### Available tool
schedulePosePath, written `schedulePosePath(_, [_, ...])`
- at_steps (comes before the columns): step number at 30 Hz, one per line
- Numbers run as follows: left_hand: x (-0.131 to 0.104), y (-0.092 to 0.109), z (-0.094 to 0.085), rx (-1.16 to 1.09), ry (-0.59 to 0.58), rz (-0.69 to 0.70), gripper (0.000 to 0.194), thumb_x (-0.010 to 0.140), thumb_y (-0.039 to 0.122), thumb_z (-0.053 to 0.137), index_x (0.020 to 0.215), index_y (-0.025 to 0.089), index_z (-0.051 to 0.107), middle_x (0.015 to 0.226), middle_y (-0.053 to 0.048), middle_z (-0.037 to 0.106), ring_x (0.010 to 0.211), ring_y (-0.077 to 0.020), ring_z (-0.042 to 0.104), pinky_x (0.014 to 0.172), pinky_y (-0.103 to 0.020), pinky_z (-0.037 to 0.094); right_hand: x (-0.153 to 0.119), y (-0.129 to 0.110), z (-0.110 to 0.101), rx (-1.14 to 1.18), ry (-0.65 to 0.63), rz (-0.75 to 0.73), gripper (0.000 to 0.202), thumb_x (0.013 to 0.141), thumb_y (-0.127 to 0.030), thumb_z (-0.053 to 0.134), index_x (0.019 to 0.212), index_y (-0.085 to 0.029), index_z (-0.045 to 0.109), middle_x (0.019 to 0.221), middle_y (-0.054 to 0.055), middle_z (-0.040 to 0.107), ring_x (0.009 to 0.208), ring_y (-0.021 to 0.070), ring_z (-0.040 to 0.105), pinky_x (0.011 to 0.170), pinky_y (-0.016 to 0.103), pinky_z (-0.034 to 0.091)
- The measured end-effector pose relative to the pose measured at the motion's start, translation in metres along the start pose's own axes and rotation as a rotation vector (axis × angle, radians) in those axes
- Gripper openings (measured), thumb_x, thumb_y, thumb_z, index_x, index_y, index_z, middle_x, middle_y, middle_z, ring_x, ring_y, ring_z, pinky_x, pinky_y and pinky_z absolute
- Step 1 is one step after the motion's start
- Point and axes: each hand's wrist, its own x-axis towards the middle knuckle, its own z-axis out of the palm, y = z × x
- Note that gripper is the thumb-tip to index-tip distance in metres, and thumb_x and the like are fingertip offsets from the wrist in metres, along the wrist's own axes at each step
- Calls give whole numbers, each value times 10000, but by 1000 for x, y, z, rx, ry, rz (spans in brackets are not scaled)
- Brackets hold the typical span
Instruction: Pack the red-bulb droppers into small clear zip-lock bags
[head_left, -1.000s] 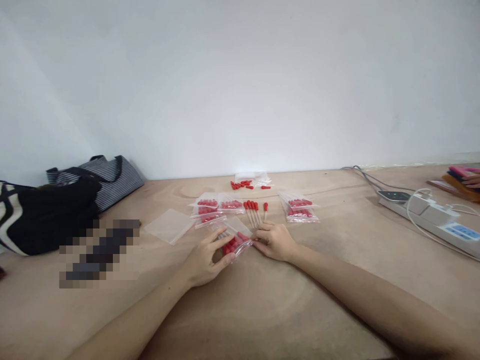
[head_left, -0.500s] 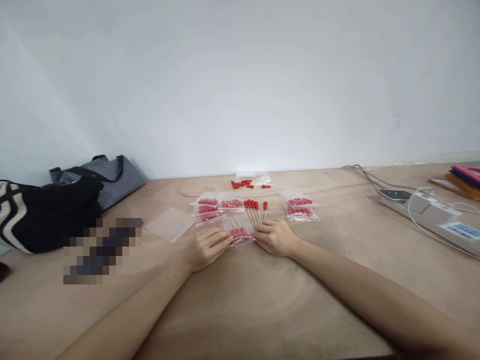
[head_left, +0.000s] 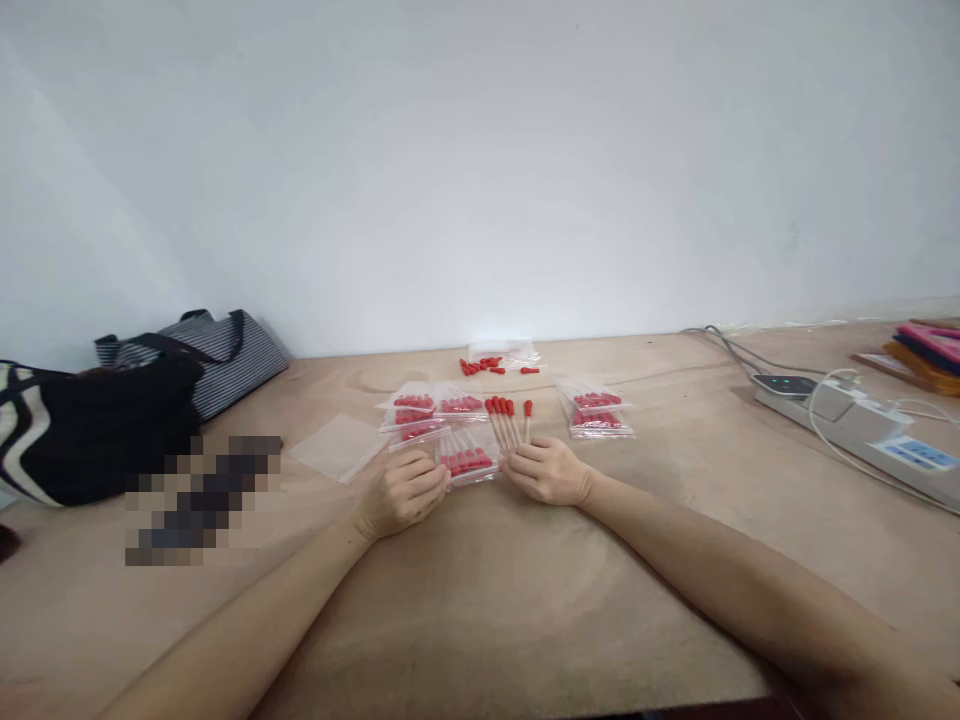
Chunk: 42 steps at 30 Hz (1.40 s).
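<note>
Between the two hands, head view: a clear bag of red-capped droppers (head_left: 468, 463) lies flat on the desk (head_left: 480, 600), long axis left to right. Left hand (head_left: 397, 492) fingers curl against its left edge; right hand (head_left: 550, 471) fingers (loosely together) touch its right edge, equally near.

two hands (head_left: 472, 482), bagged red droppers (head_left: 466, 462), table (head_left: 525, 600)
</note>
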Motion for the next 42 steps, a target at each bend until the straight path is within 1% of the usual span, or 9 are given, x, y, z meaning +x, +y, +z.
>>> schedulePosePath(2, [3, 1, 0, 2, 40, 13, 143, 804, 53, 467, 803, 163, 558, 653, -1, 646, 555, -115, 574, 561, -267, 491, 1, 0, 0, -18, 50, -13, 218, 836, -124, 401, 678, -146, 550, 670, 22, 549, 602, 101, 402, 508, 263, 213])
schedulePosePath(8, [6, 2, 0, -21, 48, 15, 117, 796, 40, 478, 799, 133, 549, 644, -28, 649, 535, -126, 561, 527, -272, 482, 16, -9, 4, -70, 83, 121, 122, 819, -180, 470, 752, -152, 568, 647, 8, 540, 635, 107, 408, 518, 263, 211])
schedulePosePath(12, [4, 2, 2, -28, 46, 15, 111, 797, 44, 481, 798, 131, 549, 642, -30, 647, 544, -132, 562, 535, -277, 485, 31, -19, 13, -45, 114, 72, 134, 834, -175, 455, 762, -155, 567, 680, 12, 560, 678, 110, 432, 524, 262, 220])
schedulePosePath(17, [1, 2, 4, -32, 32, -1, 104, 797, 53, 481, 823, 125, 552, 663, -44, 643, 571, -137, 568, 553, -283, 492, 42, -23, 19, -27, 139, 12, 195, 836, -138, 422, 684, -148, 543, 646, 11, 551, 663, 112, 442, 518, 266, 222])
schedulePosePath(22, [1, 5, 4, -28, 39, -40, 119, 805, 61, 465, 819, 144, 548, 663, -31, 634, 586, -135, 569, 571, -285, 496, 43, -24, 16, -56, 137, -10, 225, 823, -99, 398, 639, -146, 518, 614, 9, 532, 612, 111, 435, 512, 274, 211])
schedulePosePath(28, [0, 5, 3, -55, 70, -76, 114, 804, 63, 488, 856, 145, 549, 706, -36, 654, 601, -137, 576, 589, -296, 494, 41, -20, 12, -70, 149, 34, 235, 821, -96, 391, 624, -149, 507, 581, 2, 503, 575, 106, 416, 504, 280, 214])
schedulePosePath(33, [1, 5, 3, -62, 57, -123, 147, 815, 86, 497, 929, 154, 560, 784, -48, 660, 671, -149, 591, 613, -295, 494, 40, -22, 14, -40, 170, 72, 177, 824, -129, 422, 703, -135, 551, 640, 19, 547, 617, 108, 434, 509, 273, 230])
schedulePosePath(35, [0, 5, 3, -66, 59, -112, 154, 810, 78, 505, 934, 150, 560, 770, -47, 661, 665, -152, 592, 612, -301, 493, 39, -23, 14, -34, 177, 68, 169, 826, -136, 430, 716, -138, 558, 655, 21, 559, 629, 108, 436, 509, 271, 232])
schedulePosePath(42, [-2, 6, 5, -75, 69, -49, 130, 802, 61, 509, 901, 128, 559, 740, -38, 668, 677, -159, 601, 642, -328, 495, 35, -21, 12, -50, 133, 57, 181, 840, -144, 420, 723, -138, 558, 667, 21, 560, 640, 105, 442, 516, 266, 238])
